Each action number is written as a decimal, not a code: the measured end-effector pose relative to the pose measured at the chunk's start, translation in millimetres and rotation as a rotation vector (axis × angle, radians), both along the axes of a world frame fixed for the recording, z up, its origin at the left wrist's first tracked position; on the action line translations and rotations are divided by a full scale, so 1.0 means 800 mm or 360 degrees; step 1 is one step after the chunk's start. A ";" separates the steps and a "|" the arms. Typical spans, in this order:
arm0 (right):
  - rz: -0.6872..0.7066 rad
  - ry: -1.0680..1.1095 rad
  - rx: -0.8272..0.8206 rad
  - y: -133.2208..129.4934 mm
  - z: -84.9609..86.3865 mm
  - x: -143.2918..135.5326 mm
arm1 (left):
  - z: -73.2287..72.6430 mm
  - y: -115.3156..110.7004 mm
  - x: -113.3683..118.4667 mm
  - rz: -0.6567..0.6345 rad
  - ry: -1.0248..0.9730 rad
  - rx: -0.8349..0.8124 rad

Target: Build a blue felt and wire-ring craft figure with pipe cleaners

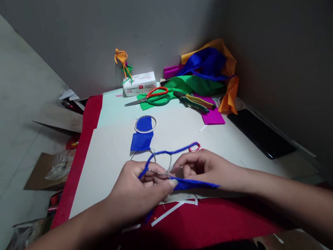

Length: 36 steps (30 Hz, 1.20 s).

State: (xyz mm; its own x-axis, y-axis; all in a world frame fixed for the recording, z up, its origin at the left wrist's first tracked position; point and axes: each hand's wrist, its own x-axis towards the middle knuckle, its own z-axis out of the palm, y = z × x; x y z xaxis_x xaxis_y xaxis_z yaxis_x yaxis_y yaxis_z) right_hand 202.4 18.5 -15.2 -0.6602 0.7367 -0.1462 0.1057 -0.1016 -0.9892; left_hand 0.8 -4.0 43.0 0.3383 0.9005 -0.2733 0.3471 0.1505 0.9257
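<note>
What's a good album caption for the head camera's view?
Bare hands at a twisted wire shape, partly wrapped in blue, with scissors and pliers lying beyond.

My L hand (144, 182) and R hand (205, 165) were close together in front of me, fingertips near each other. My L forearm (75, 228), bare, slanted up from the lower L; my L thumb (163, 190) lay extended twd. the R hand, its tip pressed down in a pinch, w/ the L fingers bent behind it. My R forearm (285, 190), also bare, angled in from the opp. side, R fingers (190, 161) curled inward.
</note>
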 end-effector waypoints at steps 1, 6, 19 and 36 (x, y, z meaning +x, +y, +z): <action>-0.0094 0.0057 0.0166 0.000 0.001 0.002 | 0.001 0.004 -0.001 0.0060 -0.0053 -0.0083; -0.0212 0.0115 0.1591 0.003 0.008 0.012 | -0.007 0.017 -0.007 0.0084 -0.0297 -0.0177; -0.0392 -0.0264 0.2441 -0.016 0.026 0.020 | -0.018 0.015 -0.002 -0.0061 -0.0622 -0.0284; -0.0352 -0.0345 0.2667 -0.021 0.038 0.008 | -0.017 0.016 0.010 -0.0019 -0.0129 -0.0040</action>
